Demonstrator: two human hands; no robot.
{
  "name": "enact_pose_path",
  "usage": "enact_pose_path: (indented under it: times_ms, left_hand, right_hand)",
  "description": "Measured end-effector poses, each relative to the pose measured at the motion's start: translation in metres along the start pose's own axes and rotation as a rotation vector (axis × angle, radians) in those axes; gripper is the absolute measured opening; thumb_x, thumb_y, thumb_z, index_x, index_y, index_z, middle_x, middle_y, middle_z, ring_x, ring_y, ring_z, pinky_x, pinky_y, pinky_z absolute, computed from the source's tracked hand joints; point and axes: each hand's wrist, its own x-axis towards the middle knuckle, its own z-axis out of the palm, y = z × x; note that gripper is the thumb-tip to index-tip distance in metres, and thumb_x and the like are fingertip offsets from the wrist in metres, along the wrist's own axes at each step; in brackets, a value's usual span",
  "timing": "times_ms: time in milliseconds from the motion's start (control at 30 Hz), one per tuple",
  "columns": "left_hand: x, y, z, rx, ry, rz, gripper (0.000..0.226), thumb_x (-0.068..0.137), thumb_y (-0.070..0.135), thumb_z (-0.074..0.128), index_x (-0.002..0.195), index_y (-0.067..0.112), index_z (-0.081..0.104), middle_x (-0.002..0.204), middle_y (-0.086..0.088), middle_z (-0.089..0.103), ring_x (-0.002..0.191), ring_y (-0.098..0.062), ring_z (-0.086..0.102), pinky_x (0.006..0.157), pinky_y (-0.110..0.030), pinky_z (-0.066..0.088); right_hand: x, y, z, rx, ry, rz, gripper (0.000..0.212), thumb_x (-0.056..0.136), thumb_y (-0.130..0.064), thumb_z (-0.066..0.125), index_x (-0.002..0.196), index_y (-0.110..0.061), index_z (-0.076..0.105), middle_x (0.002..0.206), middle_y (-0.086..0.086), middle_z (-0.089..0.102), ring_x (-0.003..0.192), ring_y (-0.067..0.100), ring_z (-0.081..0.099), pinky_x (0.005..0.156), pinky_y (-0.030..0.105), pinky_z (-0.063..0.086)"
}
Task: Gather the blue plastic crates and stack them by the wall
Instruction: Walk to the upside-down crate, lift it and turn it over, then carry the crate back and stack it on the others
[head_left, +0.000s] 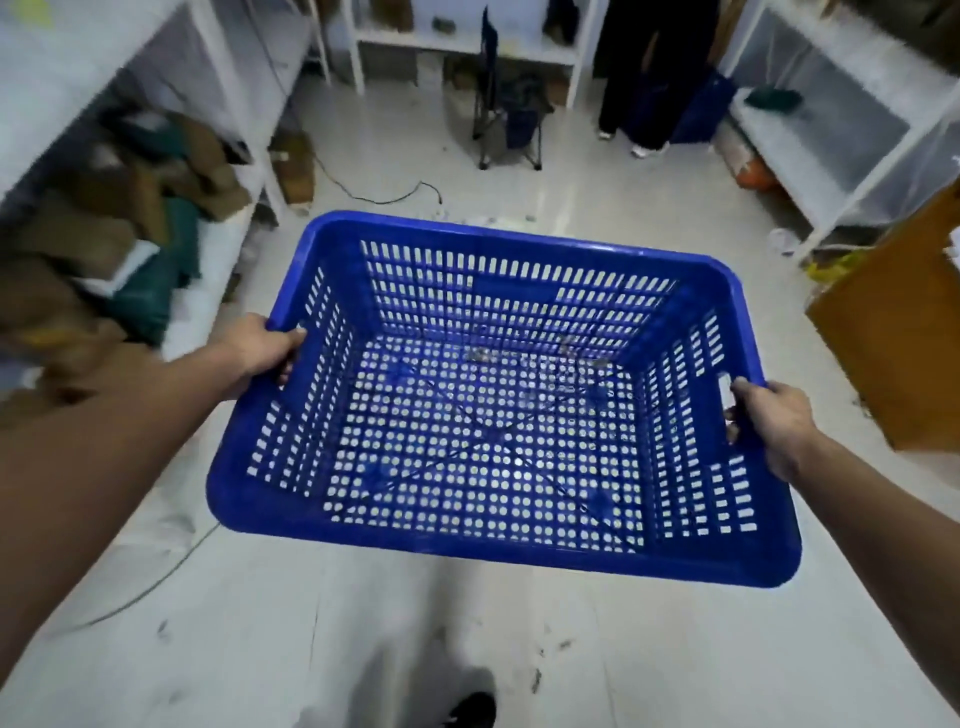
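Observation:
An empty blue plastic crate (498, 415) with perforated walls and floor hangs in the air in front of me, held level above the pale floor. My left hand (260, 353) grips its left rim, fingers curled over the edge. My right hand (774, 421) grips the right rim at the handle slot. Further blue crates (701, 111) seem to stand at the far right, by a person's legs, partly hidden and blurred.
White shelving (228, 171) with cardboard and green cloth runs along the left. More shelves (831, 156) line the right. A folding chair (511, 124) and a standing person (644, 78) are at the far end. A brown cardboard box (898, 322) is on the right. A cable (384, 195) lies on the floor.

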Motion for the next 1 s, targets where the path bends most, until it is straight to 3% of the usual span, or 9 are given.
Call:
enact_pose_path:
  times_ms: [100, 200, 300, 367, 500, 700, 800, 900, 1000]
  left_hand:
    - [-0.006, -0.073, -0.058, -0.097, 0.053, -0.087, 0.030, 0.107, 0.024, 0.060, 0.084, 0.005, 0.056, 0.068, -0.011, 0.054, 0.052, -0.024, 0.046, 0.038, -0.028, 0.047]
    - [-0.031, -0.152, -0.112, -0.185, 0.143, -0.189, 0.034, 0.109, 0.023, 0.056, 0.077, 0.010, 0.051, 0.068, -0.010, 0.050, 0.052, -0.024, 0.042, 0.031, -0.019, 0.041]
    - [-0.075, -0.232, -0.169, -0.252, 0.233, -0.268, 0.032, 0.108, 0.023, 0.056, 0.079, 0.008, 0.052, 0.067, -0.010, 0.051, 0.051, -0.024, 0.043, 0.031, -0.020, 0.042]
    - [-0.110, -0.286, -0.203, -0.279, 0.284, -0.317, 0.036, 0.107, 0.025, 0.058, 0.077, 0.007, 0.053, 0.066, -0.012, 0.052, 0.050, -0.026, 0.045, 0.042, -0.028, 0.046]
    - [-0.204, -0.390, -0.271, -0.322, 0.415, -0.419, 0.040, 0.104, 0.027, 0.059, 0.071, 0.004, 0.056, 0.064, -0.017, 0.055, 0.052, -0.028, 0.049, 0.062, -0.036, 0.048]
    - [-0.386, -0.503, -0.359, -0.454, 0.556, -0.514, 0.041, 0.107, 0.020, 0.054, 0.070, 0.004, 0.049, 0.059, -0.017, 0.046, 0.033, -0.025, 0.045, 0.035, -0.028, 0.046]
    - [-0.477, -0.547, -0.391, -0.529, 0.598, -0.538, 0.043, 0.108, 0.017, 0.050, 0.067, 0.005, 0.045, 0.053, -0.015, 0.042, 0.035, -0.025, 0.042, 0.033, -0.027, 0.045]
    - [-0.561, -0.588, -0.417, -0.575, 0.690, -0.560, 0.042, 0.108, 0.015, 0.050, 0.068, 0.004, 0.045, 0.049, -0.013, 0.042, 0.039, -0.025, 0.042, 0.033, -0.025, 0.045]
    - [-0.640, -0.629, -0.435, -0.614, 0.771, -0.609, 0.040, 0.107, 0.018, 0.051, 0.069, 0.004, 0.047, 0.056, -0.014, 0.044, 0.049, -0.027, 0.042, 0.034, -0.025, 0.048]
  right_hand:
    - [-0.022, -0.016, 0.059, -0.118, -0.097, -0.081, 0.024, 0.098, -0.028, 0.056, 0.100, -0.004, 0.061, 0.072, 0.015, 0.060, 0.041, 0.026, 0.046, 0.058, 0.038, 0.048]
    - [-0.054, -0.029, 0.127, -0.241, -0.220, -0.170, 0.024, 0.097, -0.029, 0.056, 0.098, -0.006, 0.061, 0.073, 0.017, 0.062, 0.047, 0.029, 0.052, 0.065, 0.047, 0.054]
    - [-0.100, -0.036, 0.192, -0.358, -0.317, -0.233, 0.024, 0.096, -0.031, 0.058, 0.096, -0.007, 0.061, 0.073, 0.018, 0.064, 0.055, 0.033, 0.057, 0.076, 0.059, 0.057]
    - [-0.136, -0.036, 0.229, -0.409, -0.384, -0.291, 0.026, 0.096, -0.033, 0.059, 0.096, -0.007, 0.062, 0.072, 0.017, 0.064, 0.058, 0.034, 0.060, 0.079, 0.062, 0.058]
    - [-0.253, -0.034, 0.290, -0.513, -0.506, -0.461, 0.030, 0.098, -0.033, 0.056, 0.098, -0.003, 0.060, 0.073, 0.017, 0.065, 0.068, 0.036, 0.063, 0.082, 0.055, 0.057]
    - [-0.436, -0.020, 0.348, -0.580, -0.713, -0.631, 0.033, 0.100, -0.034, 0.053, 0.102, -0.002, 0.057, 0.077, 0.016, 0.067, 0.068, 0.035, 0.064, 0.076, 0.046, 0.055]
    - [-0.519, -0.008, 0.371, -0.586, -0.779, -0.709, 0.031, 0.099, -0.033, 0.055, 0.104, -0.003, 0.060, 0.077, 0.018, 0.066, 0.064, 0.035, 0.061, 0.077, 0.051, 0.057]
    - [-0.602, 0.005, 0.388, -0.588, -0.884, -0.767, 0.028, 0.102, -0.027, 0.053, 0.107, -0.001, 0.059, 0.071, 0.016, 0.060, 0.051, 0.032, 0.055, 0.055, 0.035, 0.051]
    - [-0.693, 0.014, 0.393, -0.617, -0.956, -0.847, 0.031, 0.102, -0.025, 0.052, 0.104, 0.005, 0.060, 0.059, 0.013, 0.060, 0.047, 0.027, 0.056, 0.050, 0.029, 0.055]
